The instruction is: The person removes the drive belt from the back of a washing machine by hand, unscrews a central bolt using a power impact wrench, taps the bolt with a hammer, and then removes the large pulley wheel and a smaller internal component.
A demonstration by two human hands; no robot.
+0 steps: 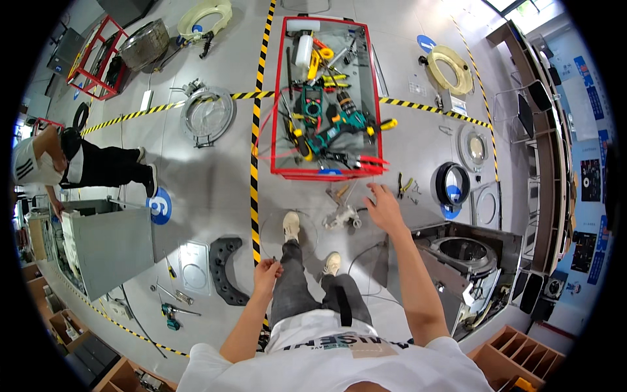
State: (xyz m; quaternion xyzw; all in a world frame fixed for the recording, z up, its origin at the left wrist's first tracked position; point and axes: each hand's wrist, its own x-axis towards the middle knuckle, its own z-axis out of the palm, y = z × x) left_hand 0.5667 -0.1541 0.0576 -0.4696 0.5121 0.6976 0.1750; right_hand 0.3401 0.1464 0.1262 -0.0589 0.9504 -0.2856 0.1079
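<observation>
My right hand (384, 209) reaches forward with its fingers apart and nothing held. It is just short of red-handled pliers (371, 163) that jut over the near edge of a red-framed tool cart (307, 174). Low beside my left leg, my left hand (266, 274) has its fingers closed; a small dark bit shows at the fingertips, too small to name. On the cart top lie a teal cordless drill (336, 132), a multimeter (313, 104), a white bottle (304, 51) and several hand tools. Under my right hand, a metal part (342, 217) rests on the floor.
An opened washing machine (464, 255) stands at my right. A black curved counterweight (227, 271), another drill (172, 313) and a glass door ring (206, 114) lie at left. Yellow-handled pliers (405, 185) and a black rubber ring (452, 184) lie right. A person (98, 162) works beside a grey cabinet (114, 248).
</observation>
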